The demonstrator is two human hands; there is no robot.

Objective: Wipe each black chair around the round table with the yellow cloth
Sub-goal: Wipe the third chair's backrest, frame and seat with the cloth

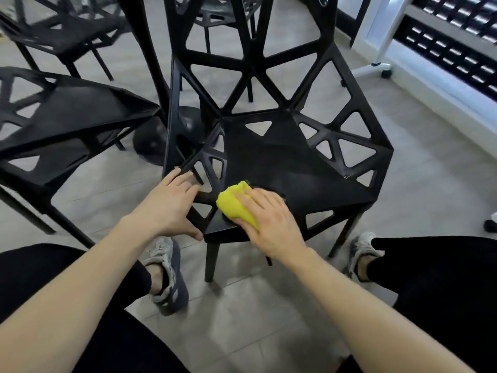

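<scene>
a bunched yellow cloth [233,205] lay on the front left corner of a black chair [290,157] seat, pressed down by the right hand [265,220] with fingers spread flat over it. the left hand [172,204] (fingers straight, holding nothing) rested against the chair's left edge. another black chair [61,122] stood just left, on grey floor tiles [242,319].

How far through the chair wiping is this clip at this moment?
Done: nothing provably; no chair shows a visible sign of wiping. In hand: the right hand presses the yellow cloth on the near chair's seat at its front left corner, while the left hand rests on its edge. Left: possibly the left chair and others behind.
</scene>
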